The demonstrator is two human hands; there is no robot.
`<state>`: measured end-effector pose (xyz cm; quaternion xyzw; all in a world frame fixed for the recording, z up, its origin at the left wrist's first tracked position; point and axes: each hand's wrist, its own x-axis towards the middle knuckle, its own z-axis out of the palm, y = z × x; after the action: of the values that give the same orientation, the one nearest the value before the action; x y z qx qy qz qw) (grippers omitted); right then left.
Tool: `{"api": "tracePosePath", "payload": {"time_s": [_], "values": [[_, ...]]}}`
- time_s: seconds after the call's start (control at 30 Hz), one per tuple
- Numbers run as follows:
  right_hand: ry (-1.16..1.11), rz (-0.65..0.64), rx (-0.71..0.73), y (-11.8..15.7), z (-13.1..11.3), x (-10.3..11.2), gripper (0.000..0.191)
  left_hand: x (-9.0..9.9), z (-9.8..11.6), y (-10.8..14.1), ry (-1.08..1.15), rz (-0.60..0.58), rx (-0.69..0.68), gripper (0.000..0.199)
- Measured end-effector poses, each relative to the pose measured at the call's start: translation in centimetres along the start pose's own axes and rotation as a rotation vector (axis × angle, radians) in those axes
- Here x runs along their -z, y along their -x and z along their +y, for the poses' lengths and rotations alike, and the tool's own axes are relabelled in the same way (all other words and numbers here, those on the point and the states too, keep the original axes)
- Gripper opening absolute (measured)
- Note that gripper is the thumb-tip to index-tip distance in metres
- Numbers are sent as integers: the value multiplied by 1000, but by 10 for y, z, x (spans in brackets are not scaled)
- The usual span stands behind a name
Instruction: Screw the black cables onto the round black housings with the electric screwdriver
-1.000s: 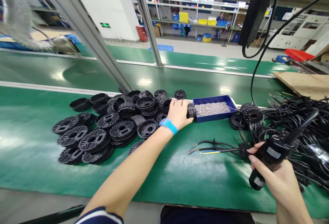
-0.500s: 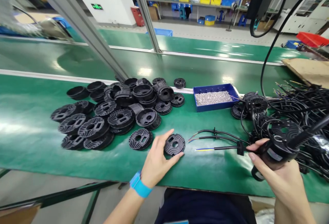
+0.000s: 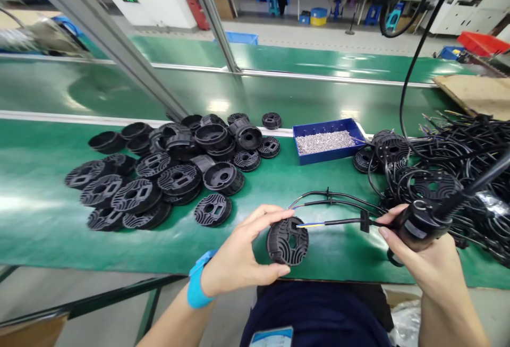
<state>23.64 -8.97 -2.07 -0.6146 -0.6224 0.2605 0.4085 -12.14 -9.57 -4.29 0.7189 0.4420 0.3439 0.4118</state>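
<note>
My left hand point(image 3: 247, 256), with a blue band at the wrist, grips a round black grooved part point(image 3: 287, 242) by its rim, tilted toward me. In my right hand point(image 3: 422, 256) is a black electric screwdriver point(image 3: 422, 225); thumb and forefinger also pinch a black cable point(image 3: 342, 222). The cable's bare blue and yellow wire ends lie in front of the round part's upper edge. Two more cable ends stretch left just behind it. One loose black disc point(image 3: 213, 210) lies left of my left hand.
A pile of round black housings point(image 3: 179, 179) covers the left of the green table point(image 3: 35, 230). Behind my hands stands a blue tray point(image 3: 324, 158) of small metal pieces. Tangled black cables point(image 3: 478, 177) fill the right side. A metal post point(image 3: 215, 23) rises behind.
My left hand has lifted the round part off the table and brought it right, toward the cable's wire ends. The camera view has shifted slightly.
</note>
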Motion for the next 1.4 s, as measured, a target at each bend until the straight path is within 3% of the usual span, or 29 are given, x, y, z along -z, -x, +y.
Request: {"api": "tracePosePath", "payload": {"time_s": [0.1, 0.2, 0.33, 0.47, 0.53, 0.7, 0.8, 0.93, 1.0, 1.17, 1.3, 1.4], "values": [[2, -55, 7, 2, 2, 2, 21, 9, 1, -1, 166, -95, 9, 72], [38, -156, 12, 4, 2, 3, 23, 7, 2, -9, 239, -210, 63, 65], [161, -304, 60, 3, -4, -1, 19, -17, -4, -41, 318, -399, 109, 68], [253, -296, 121, 4, -12, -9, 32, -41, -14, -77, 352, -572, 23, 55], [295, -278, 138, 5, -13, -11, 38, -47, -15, -83, 185, -497, -48, 45], [341, -279, 155, 7, -14, -14, 40, -63, -7, -52, -169, -44, -111, 35], [341, -291, 157, 5, -15, -15, 41, -84, -9, -32, -301, 22, -201, 57], [357, -312, 160, 3, -17, -14, 43, -107, -19, -36, -364, 105, -227, 51], [371, -321, 162, 2, -18, -12, 44, -110, -21, -47, -320, 79, -229, 54], [378, -374, 153, 0, -20, -3, 50, -98, -22, -70, -131, -138, -295, 61], [339, -438, 153, -2, -18, 3, 49, -93, -23, -74, -97, -127, -192, 72], [308, -502, 166, -5, -18, 7, 50, -91, -19, -81, -20, -280, -190, 75]]}}
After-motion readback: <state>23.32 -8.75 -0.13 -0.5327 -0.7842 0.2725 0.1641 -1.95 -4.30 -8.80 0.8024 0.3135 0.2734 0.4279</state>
